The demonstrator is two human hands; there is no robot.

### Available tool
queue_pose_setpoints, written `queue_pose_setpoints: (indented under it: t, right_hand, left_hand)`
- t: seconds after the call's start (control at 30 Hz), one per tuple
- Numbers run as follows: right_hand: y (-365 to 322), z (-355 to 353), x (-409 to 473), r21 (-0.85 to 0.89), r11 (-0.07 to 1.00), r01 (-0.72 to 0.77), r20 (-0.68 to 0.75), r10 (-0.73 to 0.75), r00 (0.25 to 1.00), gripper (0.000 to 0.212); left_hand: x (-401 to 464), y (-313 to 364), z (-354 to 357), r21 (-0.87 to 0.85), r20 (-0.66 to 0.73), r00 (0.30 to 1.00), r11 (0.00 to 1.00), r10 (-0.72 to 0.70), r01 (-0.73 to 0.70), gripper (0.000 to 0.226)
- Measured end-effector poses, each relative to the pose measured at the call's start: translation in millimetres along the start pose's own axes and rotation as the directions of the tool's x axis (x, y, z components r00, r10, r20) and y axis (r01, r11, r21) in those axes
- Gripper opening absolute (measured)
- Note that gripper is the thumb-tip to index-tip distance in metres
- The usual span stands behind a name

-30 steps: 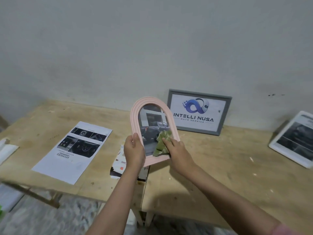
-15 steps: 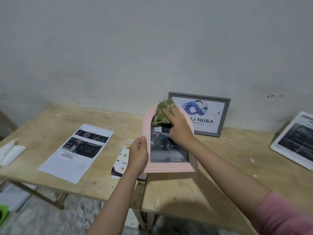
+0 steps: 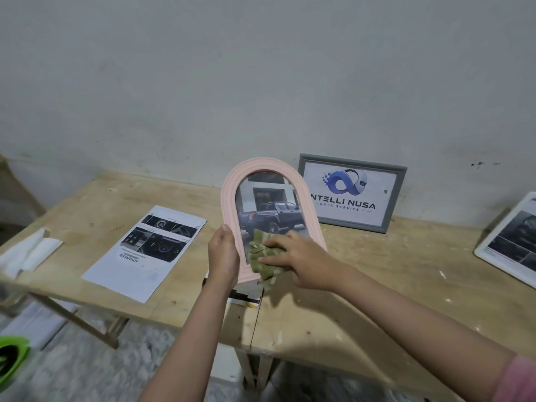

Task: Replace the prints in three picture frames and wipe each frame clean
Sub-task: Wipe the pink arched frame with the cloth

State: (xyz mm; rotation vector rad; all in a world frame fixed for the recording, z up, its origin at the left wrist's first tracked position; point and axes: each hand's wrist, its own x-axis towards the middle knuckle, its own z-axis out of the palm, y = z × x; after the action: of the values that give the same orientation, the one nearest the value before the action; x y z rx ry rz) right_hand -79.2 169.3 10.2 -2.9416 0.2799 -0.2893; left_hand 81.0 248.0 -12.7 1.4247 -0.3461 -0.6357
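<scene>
Above the rough plywood surface I saw the arched pink frame, ribbed along its rim, held tilted with a glossy truck print inside. My left grip curled round its lower left edge. My right grip lay flat, fingers straight, pressing a crumpled green cloth onto the lower glass. A grey rectangular frame leaned on the wall behind; a printed sheet lay flat to the left.

arched frame: pink, ridged | cloth: olive green | rectangular frame: grey
</scene>
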Motion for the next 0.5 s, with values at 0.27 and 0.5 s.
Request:
queue_pose_setpoints:
  t: [0.27,0.5]
  right_hand:
    - [-39,-4,4,0.205,0.945,-0.255,-0.074,0.275,0.959,0.078]
    - [-45,46,-8,-0.159,0.977,-0.144,-0.216,0.108,0.970,0.073]
  left_hand:
    - [-5,6,9,-0.157,0.173,0.969,0.966,-0.176,0.204,0.033]
    - [-9,2,9,-0.126,0.178,0.964,0.967,-0.196,0.220,0.037]
